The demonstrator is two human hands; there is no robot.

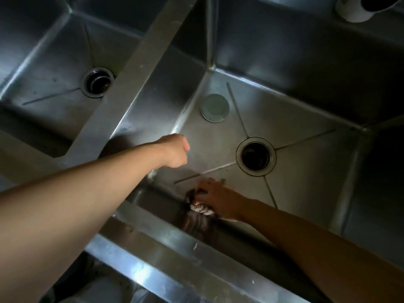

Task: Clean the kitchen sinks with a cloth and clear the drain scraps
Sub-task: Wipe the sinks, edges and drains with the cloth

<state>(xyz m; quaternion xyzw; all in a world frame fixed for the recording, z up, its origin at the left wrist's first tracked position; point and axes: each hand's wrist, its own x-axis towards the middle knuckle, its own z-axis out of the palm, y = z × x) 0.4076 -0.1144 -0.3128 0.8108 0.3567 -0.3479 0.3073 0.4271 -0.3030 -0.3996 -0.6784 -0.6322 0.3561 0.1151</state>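
I see two bare forearms, no sleeves, watch, rings or gloves on either. My left hand [175,150] shows only its back and knuckles, nearer the round drain [255,156] than the dimmer, shadowed right hand [218,199], whose fingers look slim.

Dim light glints off the steel front ledge [153,243]; a white cup [358,8] stands top right.

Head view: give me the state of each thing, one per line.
Right sink: cloth being pressed at its near wall.
Right drain: open, dark inside.
Round lid: lying flat on the right sink floor.
Cloth: bunched, gripped.
Right hand: grips the cloth.
Left hand: curled, holds nothing.
Left drain: open.
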